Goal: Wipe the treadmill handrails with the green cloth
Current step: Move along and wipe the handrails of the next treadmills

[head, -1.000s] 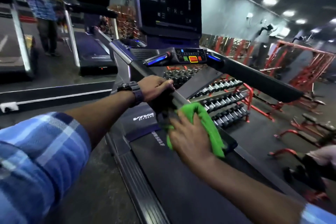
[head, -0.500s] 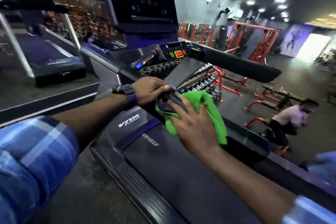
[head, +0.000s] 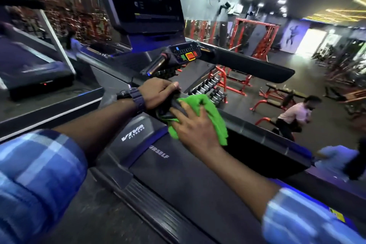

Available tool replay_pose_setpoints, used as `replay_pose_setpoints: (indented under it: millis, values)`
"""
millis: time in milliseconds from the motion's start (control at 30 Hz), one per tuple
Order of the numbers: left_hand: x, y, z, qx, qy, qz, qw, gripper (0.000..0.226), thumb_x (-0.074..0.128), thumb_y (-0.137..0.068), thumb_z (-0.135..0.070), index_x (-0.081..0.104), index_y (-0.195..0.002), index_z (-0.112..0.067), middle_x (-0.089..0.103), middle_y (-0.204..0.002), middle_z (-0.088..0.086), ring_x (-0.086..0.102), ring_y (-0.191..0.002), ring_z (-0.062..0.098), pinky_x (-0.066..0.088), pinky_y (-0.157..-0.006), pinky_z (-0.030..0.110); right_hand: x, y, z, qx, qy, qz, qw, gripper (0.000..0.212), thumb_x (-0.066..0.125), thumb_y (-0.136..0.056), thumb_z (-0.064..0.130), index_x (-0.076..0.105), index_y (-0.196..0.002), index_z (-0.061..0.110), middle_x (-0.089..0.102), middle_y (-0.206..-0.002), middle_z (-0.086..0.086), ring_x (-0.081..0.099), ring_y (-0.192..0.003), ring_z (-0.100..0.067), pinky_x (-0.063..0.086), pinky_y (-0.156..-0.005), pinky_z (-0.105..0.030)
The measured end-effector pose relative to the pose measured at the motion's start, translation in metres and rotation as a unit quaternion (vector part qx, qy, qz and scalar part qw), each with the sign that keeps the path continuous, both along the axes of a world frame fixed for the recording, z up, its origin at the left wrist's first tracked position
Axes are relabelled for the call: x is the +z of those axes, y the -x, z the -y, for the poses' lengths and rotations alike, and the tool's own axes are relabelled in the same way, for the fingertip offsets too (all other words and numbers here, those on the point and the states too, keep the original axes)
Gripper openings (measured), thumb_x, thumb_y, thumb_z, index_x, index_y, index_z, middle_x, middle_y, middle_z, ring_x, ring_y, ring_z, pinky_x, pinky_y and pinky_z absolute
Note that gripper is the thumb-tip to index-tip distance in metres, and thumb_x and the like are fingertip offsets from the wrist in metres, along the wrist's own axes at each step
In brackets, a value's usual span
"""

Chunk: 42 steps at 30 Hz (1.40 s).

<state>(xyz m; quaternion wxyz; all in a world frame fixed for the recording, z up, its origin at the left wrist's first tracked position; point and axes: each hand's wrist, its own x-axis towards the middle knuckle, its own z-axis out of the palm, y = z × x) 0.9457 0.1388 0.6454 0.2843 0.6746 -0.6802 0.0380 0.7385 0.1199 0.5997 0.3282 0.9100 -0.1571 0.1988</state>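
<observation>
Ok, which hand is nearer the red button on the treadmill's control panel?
Left. The left hand grips the near handrail just below the red button. The right hand presses the green cloth on that rail's end, farther down toward the person.

My left hand [head: 158, 93] and right hand [head: 195, 128] crowd the near rail's [head: 111, 66] end, the cloth [head: 208, 113] bunched between them. Ahead, the control bar [head: 178, 56] and console [head: 142, 0] block the way forward. Open air lies between this rail and the far rail [head: 251, 66], above the belt [head: 190, 182].
</observation>
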Motion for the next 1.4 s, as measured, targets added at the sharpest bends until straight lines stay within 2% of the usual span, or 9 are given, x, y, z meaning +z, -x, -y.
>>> replay_pose_setpoints:
  millis: [167, 400, 567, 633, 800, 900, 1033, 1233, 1400]
  values:
    - [0.009, -0.016, -0.011, -0.029, -0.014, -0.014, 0.999, 0.056, 0.022, -0.096, -0.044, 0.071, -0.112, -0.022, 0.067, -0.117, 0.003, 0.061, -0.106, 0.016, 0.042, -0.092, 0.024, -0.029, 0.016, 0.011, 0.088, 0.005, -0.148, 0.985, 0.019, 0.054, -0.081, 0.024, 0.071, -0.072, 0.025, 0.07, -0.106, 0.005, 0.059, -0.119, -0.021, 0.029, -0.105, -0.043]
    - [0.012, -0.033, -0.012, 0.055, -0.031, -0.046, 0.997, 0.081, 0.011, -0.085, -0.068, 0.072, -0.104, -0.018, 0.07, -0.109, 0.006, 0.063, -0.103, 0.023, 0.046, -0.092, 0.033, 0.03, -0.043, -0.001, -0.005, -0.02, -0.004, 1.0, 0.02, 0.062, -0.075, 0.03, 0.069, -0.094, 0.027, 0.062, -0.122, 0.003, 0.051, -0.119, -0.026, 0.035, -0.09, -0.047]
    - [0.019, -0.04, -0.023, 0.067, -0.009, -0.145, 0.987, 0.07, 0.015, -0.091, -0.059, 0.074, -0.103, -0.024, 0.069, -0.114, 0.003, 0.059, -0.104, 0.016, 0.039, -0.09, 0.026, -0.01, -0.064, 0.001, 0.081, -0.018, -0.166, 0.983, 0.027, 0.047, -0.078, 0.025, 0.071, -0.069, 0.022, 0.071, -0.088, 0.007, 0.063, -0.104, -0.02, 0.031, -0.1, -0.042]
    - [0.02, -0.042, -0.022, 0.073, -0.019, -0.182, 0.98, 0.076, 0.011, -0.088, -0.064, 0.074, -0.106, -0.025, 0.067, -0.118, 0.0, 0.057, -0.109, 0.014, 0.036, -0.094, 0.025, -0.008, -0.043, 0.002, 0.11, -0.012, -0.161, 0.981, 0.021, 0.051, -0.075, 0.026, 0.066, -0.062, 0.022, 0.066, -0.076, 0.009, 0.062, -0.092, -0.019, 0.033, -0.093, -0.04]
    - [0.024, -0.05, -0.019, 0.05, 0.01, -0.395, 0.917, 0.088, 0.019, -0.071, -0.086, 0.077, -0.093, -0.023, 0.074, -0.099, 0.0, 0.067, -0.101, 0.015, 0.042, -0.105, 0.039, 0.04, -0.096, 0.0, 0.015, -0.016, -0.018, 1.0, 0.014, 0.062, -0.073, 0.028, 0.07, -0.083, 0.022, 0.064, -0.097, 0.001, 0.055, -0.102, -0.027, 0.036, -0.082, -0.044]
    - [0.024, -0.057, -0.016, 0.081, 0.038, -0.439, 0.894, 0.087, 0.022, -0.064, -0.091, 0.077, -0.086, -0.027, 0.075, -0.094, -0.002, 0.068, -0.097, 0.018, 0.044, -0.102, 0.044, 0.033, -0.137, -0.003, 0.03, -0.031, -0.075, 0.996, 0.019, 0.054, -0.08, 0.026, 0.072, -0.082, 0.021, 0.069, -0.086, 0.001, 0.058, -0.096, -0.026, 0.031, -0.087, -0.042]
    - [0.021, -0.061, -0.019, 0.108, 0.049, -0.392, 0.912, 0.08, 0.015, -0.071, -0.084, 0.076, -0.081, -0.033, 0.075, -0.097, -0.003, 0.065, -0.103, 0.017, 0.04, -0.107, 0.041, 0.014, -0.113, 0.007, 0.115, -0.006, -0.197, 0.974, 0.021, 0.048, -0.073, 0.023, 0.063, -0.058, 0.021, 0.062, -0.064, 0.006, 0.06, -0.078, -0.021, 0.034, -0.084, -0.038]
    - [0.015, -0.06, -0.019, 0.128, 0.054, -0.36, 0.923, 0.074, 0.009, -0.076, -0.081, 0.072, -0.086, -0.044, 0.072, -0.105, -0.004, 0.062, -0.108, 0.017, 0.037, -0.107, 0.042, 0.048, -0.113, 0.0, 0.041, -0.025, -0.047, 0.998, 0.02, 0.064, -0.067, 0.034, 0.07, -0.084, 0.024, 0.064, -0.094, 0.001, 0.056, -0.098, -0.026, 0.039, -0.082, -0.045]
    - [0.018, -0.06, -0.012, 0.165, 0.042, -0.313, 0.934, 0.077, 0.009, -0.083, -0.071, 0.07, -0.108, -0.032, 0.069, -0.113, 0.011, 0.059, -0.109, 0.028, 0.038, -0.102, 0.042, 0.032, -0.121, 0.006, 0.101, -0.02, -0.127, 0.987, 0.019, 0.056, -0.076, 0.023, 0.068, -0.063, 0.019, 0.064, -0.069, 0.004, 0.06, -0.088, -0.023, 0.034, -0.087, -0.04]
